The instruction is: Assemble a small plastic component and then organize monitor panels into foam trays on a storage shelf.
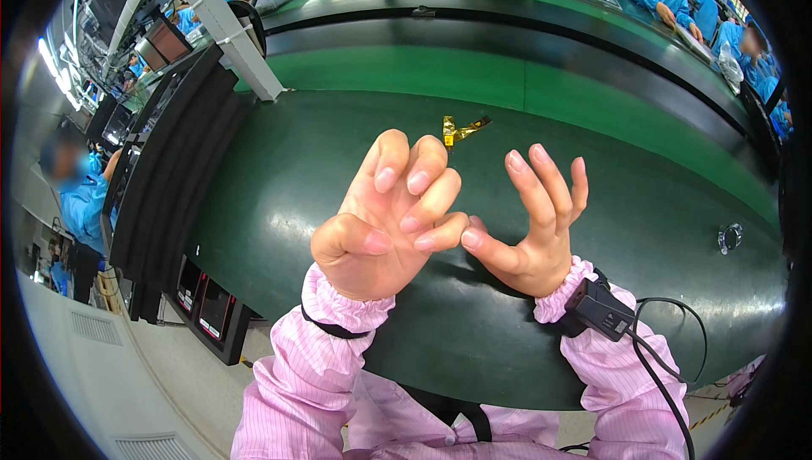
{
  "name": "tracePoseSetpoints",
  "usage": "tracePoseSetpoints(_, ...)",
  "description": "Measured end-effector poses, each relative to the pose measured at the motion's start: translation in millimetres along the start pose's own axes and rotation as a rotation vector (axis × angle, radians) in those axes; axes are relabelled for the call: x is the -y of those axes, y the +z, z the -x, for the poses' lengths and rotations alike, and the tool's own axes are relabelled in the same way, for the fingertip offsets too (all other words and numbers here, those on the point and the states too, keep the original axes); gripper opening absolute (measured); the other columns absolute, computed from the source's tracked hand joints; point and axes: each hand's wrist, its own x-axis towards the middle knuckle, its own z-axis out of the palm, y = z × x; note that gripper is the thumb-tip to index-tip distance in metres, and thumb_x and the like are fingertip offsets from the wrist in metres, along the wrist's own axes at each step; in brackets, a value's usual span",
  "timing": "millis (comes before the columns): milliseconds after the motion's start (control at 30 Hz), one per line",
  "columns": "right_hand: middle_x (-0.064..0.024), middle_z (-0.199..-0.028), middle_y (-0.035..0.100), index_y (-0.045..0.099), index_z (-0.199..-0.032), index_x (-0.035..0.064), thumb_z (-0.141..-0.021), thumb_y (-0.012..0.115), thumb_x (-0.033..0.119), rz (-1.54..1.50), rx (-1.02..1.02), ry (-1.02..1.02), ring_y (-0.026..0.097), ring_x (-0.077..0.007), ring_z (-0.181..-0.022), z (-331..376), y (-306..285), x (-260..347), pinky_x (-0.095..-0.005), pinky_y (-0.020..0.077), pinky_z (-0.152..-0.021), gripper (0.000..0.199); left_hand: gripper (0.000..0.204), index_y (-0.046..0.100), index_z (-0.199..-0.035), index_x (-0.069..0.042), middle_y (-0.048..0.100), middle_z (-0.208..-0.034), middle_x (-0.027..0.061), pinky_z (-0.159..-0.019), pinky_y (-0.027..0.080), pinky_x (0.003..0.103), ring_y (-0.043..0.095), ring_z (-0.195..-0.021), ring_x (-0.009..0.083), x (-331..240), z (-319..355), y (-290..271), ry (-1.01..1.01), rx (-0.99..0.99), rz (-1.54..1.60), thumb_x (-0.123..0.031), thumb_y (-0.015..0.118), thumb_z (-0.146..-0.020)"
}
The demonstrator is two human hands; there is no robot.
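Two small dark screens (210,308) with reddish faces sit side by side on the bench front at lower left. A rectangular brownish panel (167,41) hangs tilted at upper left.

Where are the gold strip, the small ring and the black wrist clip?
gold strip (462,129), head view, on its folded middle.
small ring (730,237), head view, on its rim.
black wrist clip (602,308), head view, on its body.
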Motion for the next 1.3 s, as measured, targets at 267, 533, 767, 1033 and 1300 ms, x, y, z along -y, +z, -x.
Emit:
tracePoseSetpoints(267, -0.0052, -0.133, 0.047, 0.047, -0.119, 0.0487, -0.065, 0.063, 0.009, 0.002, 0.004, -0.026, 0.044, -0.0266, -0.124, 1, 0, -1, -0.0531, 0.0152, -0.109, 0.069, 0.039, 0.036, -0.088, -0.011, 0.035, -0.091, 0.0045, -0.058, 0.035, 0.024, 0.036, -0.066, 0.0127, 1, 0, 5, -0.025, -0.021, 0.036, 0.009, 0.046, -0.055)
tracePoseSetpoints(533, -0.0061, -0.134, 0.046, 0.048, -0.119, 0.0468, -0.067, 0.062, 0.008, -0.030, 0.015, -0.018, 0.044, -0.0274, -0.123, 2, 0, 0, -0.0531, 0.0186, -0.108, 0.067, 0.040, 0.037, -0.088, -0.012, 0.037, -0.093, 0.0046, -0.057, 0.037, 0.025, 0.039, -0.067, 0.0122, 2, 1, 5, -0.025, -0.031, 0.000, 0.012, 0.045, -0.057)
tracePoseSetpoints(767, -0.0058, -0.133, 0.046, 0.049, -0.118, 0.0456, -0.068, 0.062, 0.007, -0.040, 0.010, -0.031, 0.044, -0.0271, -0.123, -1, 0, -3, -0.0515, 0.0201, -0.108, 0.065, 0.038, 0.037, -0.086, -0.013, 0.038, -0.093, 0.0043, -0.056, 0.037, 0.024, 0.042, -0.068, 0.0114, 1, -1, 6, -0.029, -0.036, -0.052, 0.013, 0.047, -0.060)
tracePoseSetpoints(1033, -0.0156, -0.136, 0.036, 0.046, -0.127, 0.0093, -0.068, 0.066, 0.011, -0.053, 0.125, 0.521, 0.035, -0.0341, -0.126, -2, 8, -26, -0.0458, 0.0249, -0.104, 0.062, 0.027, 0.057, -0.105, -0.003, 0.055, -0.103, 0.0054, -0.075, 0.042, 0.027, 0.053, -0.091, 0.0168, -6, -14, -58, 0.253, -0.430, -1.614, -0.009, 0.064, -0.080)
tracePoseSetpoints(1300, -0.0144, -0.130, 0.040, 0.049, -0.119, 0.0088, -0.072, 0.067, 0.014, -0.126, 0.262, 0.677, 0.036, -0.0336, -0.123, 18, 26, -41, -0.0444, 0.0280, -0.102, 0.051, 0.046, 0.058, -0.115, -0.007, 0.056, -0.102, 0.0139, -0.084, 0.043, 0.039, 0.053, -0.096, 0.0310, 29, -53, -95, 0.369, -0.348, -2.273, -0.020, 0.073, -0.074)
